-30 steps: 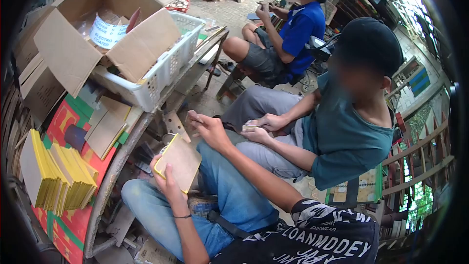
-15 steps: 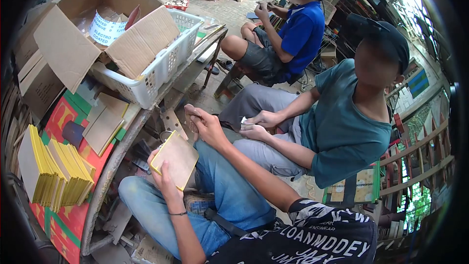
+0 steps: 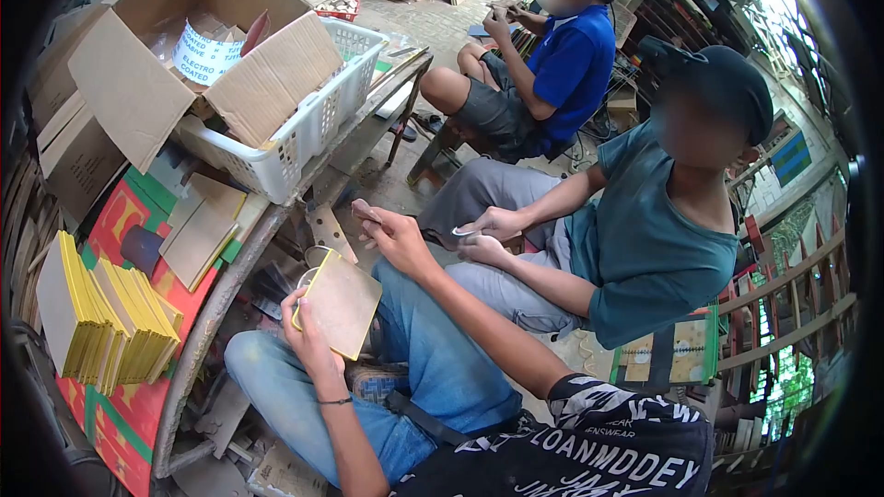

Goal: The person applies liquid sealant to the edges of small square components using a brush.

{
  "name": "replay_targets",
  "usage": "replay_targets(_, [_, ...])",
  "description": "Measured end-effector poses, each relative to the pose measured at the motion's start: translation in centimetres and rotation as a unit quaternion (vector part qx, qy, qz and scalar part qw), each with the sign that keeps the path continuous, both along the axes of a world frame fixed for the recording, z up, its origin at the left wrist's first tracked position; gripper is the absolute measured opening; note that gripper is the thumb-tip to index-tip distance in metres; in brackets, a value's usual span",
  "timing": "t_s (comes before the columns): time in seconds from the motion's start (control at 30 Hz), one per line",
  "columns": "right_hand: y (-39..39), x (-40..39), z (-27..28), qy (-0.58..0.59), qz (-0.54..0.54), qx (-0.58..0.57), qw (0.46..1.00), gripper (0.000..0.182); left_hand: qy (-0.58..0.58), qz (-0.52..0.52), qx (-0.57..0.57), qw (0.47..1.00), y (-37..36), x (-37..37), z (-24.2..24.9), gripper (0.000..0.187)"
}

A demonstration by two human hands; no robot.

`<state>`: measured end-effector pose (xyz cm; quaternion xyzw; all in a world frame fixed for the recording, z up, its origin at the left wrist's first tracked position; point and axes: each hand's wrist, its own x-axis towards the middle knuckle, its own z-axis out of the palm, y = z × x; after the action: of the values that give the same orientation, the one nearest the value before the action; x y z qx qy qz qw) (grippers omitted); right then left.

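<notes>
My left hand [image 3: 311,342] grips a thin rectangular board [image 3: 343,306] with a pale beige face and yellow edges, tilted above my jeans-clad thigh. The thumb lies over its near face, and the other fingers go behind it. A small brownish-pink folded piece of sandpaper [image 3: 365,211] is pinched between the fingers of my right hand [image 3: 398,241], apart from the board and beyond its upper right corner. Similar yellow-edged boards [image 3: 118,327] stand in a row on the table at the left, beside several flat pale panels [image 3: 198,235].
A white plastic basket [image 3: 276,166] with an open cardboard box [image 3: 272,92] stands on the table [image 3: 207,331]. Close by on the right sits a co-worker in a teal shirt [image 3: 645,230]; another in blue [image 3: 575,60] sits farther back. A dark cup [image 3: 140,248] is near the panels.
My left hand has turned the board, its face now angled differently and slightly farther right. My right hand keeps the sandpaper in nearly the same place, its fingers shifted slightly.
</notes>
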<state>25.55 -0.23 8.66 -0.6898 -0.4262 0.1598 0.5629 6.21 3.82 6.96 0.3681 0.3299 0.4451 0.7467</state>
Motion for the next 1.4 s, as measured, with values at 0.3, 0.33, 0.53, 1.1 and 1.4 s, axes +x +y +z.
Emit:
replay_targets(0.3, [-0.6, 0.2, 0.5, 0.017, -0.011, 0.013, 1.0, 0.029, 0.019, 0.036, -0.023, 0.999, -0.3, 0.8, -1.3, 0.014])
replay_targets(0.33, [-0.7, 0.3, 0.3, 0.029, -0.017, 0.003, 0.999, 0.029, 0.008, 0.023, -0.035, 0.999, -0.4, 0.8, -1.5, 0.014])
replay_targets(0.53, [-1.0, 1.0, 0.3, -0.029, -0.033, -0.014, 0.999, 0.031, -0.048, -0.018, -0.062, 0.997, -0.5, 1.0, -1.4, 0.022])
replay_targets(1.1, [-1.7, 0.9, 1.5, -0.08, -0.041, -0.066, 0.994, 0.026, -0.204, -0.239, -0.225, 0.922, -1.7, 0.8, -0.9, 0.057])
replay_targets(1.4, [-1.6, 1.3, 1.2, -0.073, -0.016, -0.031, 0.997, 0.032, -0.286, -0.224, -0.27, 0.892, -1.0, 0.7, 0.5, 0.08])
